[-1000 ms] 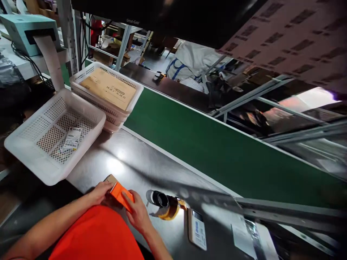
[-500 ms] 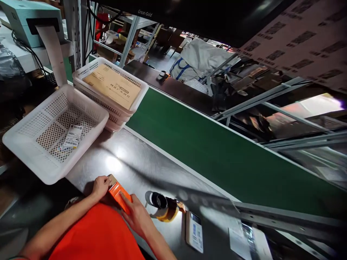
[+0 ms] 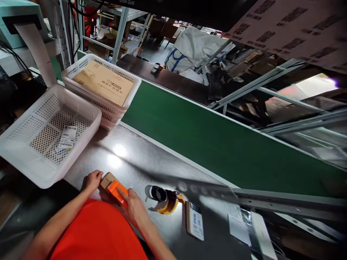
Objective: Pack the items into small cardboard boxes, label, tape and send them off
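A small brown cardboard box (image 3: 108,177) is on the metal table close to my body. My left hand (image 3: 94,180) has its fingers curled against the box's left end. An orange hand tool (image 3: 115,188) with a broad front edge lies over the box's near right part. My right hand (image 3: 133,206) wraps around this tool from the right, index finger stretched along its top. The tool's underside is hidden, and its exact kind is not clear. To the right stand a black tape dispenser (image 3: 159,194) with a yellow-brown tape roll (image 3: 169,207) and a pale handheld device (image 3: 195,222).
A white plastic basket (image 3: 81,155) with a printed label packet (image 3: 67,138) stands at left. Behind it, stacked baskets (image 3: 132,88) hold a flat cardboard carton (image 3: 104,83). A green conveyor belt (image 3: 184,122) runs beyond the metal table (image 3: 127,159). A metal rail (image 3: 271,200) crosses at right.
The orange tool has shifted back toward the box's near end, uncovering more cardboard. My left hand has moved slightly left and up. The view has shifted a little.
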A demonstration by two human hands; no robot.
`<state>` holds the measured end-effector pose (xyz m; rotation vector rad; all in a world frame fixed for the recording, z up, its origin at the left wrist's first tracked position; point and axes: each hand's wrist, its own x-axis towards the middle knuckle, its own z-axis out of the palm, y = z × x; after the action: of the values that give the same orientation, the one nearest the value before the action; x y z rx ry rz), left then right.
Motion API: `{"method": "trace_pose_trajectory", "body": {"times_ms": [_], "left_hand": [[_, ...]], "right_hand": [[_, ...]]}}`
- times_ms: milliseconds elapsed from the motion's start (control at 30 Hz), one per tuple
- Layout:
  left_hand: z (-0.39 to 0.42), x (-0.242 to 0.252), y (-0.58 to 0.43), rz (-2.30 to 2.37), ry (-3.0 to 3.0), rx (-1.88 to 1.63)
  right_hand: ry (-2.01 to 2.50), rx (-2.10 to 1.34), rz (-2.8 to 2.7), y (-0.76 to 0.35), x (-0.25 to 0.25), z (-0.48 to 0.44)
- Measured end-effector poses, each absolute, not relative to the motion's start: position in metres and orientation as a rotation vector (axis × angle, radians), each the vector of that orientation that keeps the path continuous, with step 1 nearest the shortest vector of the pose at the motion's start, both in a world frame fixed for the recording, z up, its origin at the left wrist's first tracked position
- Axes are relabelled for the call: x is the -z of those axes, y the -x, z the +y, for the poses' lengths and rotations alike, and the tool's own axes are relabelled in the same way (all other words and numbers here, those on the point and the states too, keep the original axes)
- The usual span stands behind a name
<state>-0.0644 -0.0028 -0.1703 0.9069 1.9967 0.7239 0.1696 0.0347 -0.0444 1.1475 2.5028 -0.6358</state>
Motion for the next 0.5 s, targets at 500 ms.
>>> {"method": "trace_pose_trajectory", "body": {"times_ms": [500], "left_hand": [[0.018, 0.156, 0.063, 2.118, -1.108, -0.395]], "right_hand": [[-1.175, 0.629, 2.535, -0.167, 0.048, 0.035]]}}
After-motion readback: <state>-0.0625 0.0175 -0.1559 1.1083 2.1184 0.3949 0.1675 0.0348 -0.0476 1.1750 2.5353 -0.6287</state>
